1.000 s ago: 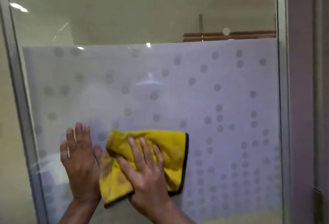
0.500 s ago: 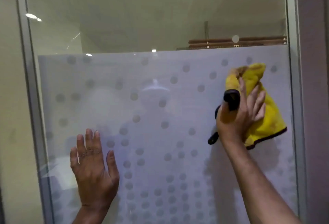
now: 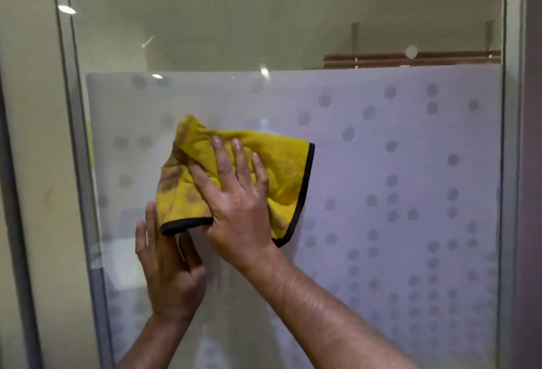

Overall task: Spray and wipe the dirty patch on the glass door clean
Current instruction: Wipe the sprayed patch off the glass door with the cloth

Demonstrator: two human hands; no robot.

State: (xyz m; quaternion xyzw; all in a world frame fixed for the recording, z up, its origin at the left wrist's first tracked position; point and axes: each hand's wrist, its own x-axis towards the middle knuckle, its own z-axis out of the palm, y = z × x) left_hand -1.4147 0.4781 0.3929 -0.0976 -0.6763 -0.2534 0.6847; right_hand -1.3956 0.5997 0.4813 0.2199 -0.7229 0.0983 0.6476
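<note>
Right hand [image 3: 237, 207], fingers spread, presses stained yellow black-edged microfibre cloth [image 3: 281, 175] flat on frosted dotted glass door [image 3: 410, 163] toward its left edge; left hand [image 3: 170, 269] open-palmed just below, touching cloth's lower hem.

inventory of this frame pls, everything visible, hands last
glass door: 1, clear above, fills most of the view
frosted film: 1, pale grey-lilac with round dots, covers the door's lower part
door frame: grey metal, uprights at left and right edges
cleaning cloth: 1, yellow with black edging and brown stains, pressed flat on the film left of centre
wooden slats: brown, seen through the clear glass, upper right
light reflections: a few, white, upper left on the glass
left hand: open, flat on the glass below the cloth's lower left corner
right hand: fingers spread, pressing the cloth to the glass
</note>
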